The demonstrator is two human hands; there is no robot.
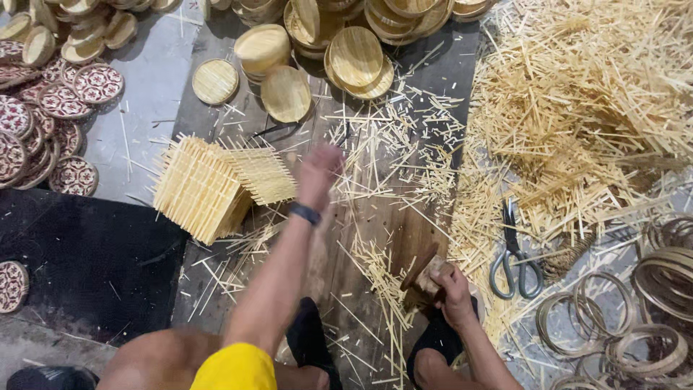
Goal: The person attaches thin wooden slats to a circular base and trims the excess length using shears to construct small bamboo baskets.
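The left hand (318, 173) is reaching far toward the stack of woven bamboo mats (216, 184), blurred, so I cannot tell its grip; the right hand (453, 292) is clenching a wooden block (427, 274) low, near the scissors (514, 256)

A small brown wooden block (427, 276) sits tilted among scattered bamboo splints.

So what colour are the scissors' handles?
Grey-green, seen in the head view: the scissors lie among the bamboo strips.
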